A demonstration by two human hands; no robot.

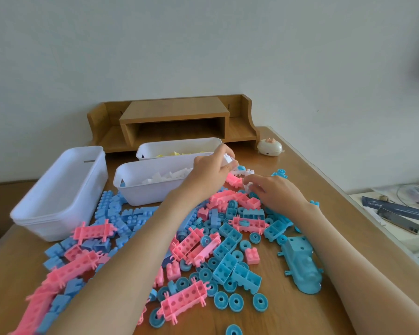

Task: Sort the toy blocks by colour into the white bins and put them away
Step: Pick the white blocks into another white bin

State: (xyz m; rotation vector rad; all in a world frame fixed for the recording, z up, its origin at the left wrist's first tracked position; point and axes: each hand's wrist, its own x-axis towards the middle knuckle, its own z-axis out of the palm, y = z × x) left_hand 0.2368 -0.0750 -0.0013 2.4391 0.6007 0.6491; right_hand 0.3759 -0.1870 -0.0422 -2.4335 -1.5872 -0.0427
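gripping white blocks (228, 159) near bin (145, 194) rim: left hand (208, 172), right hand (278, 194)

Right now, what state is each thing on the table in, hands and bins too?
Left hand: grips white blocks, beside the middle bin.
Right hand: fingers pinch a white block on the pile.
Middle bin: holds white pieces.
Far bin: holds yellow pieces.
Big bin: upright, no blocks showing inside.
Pink and blue blocks: loose, unsorted on the table.
Train: on the table, axle pegs bare.
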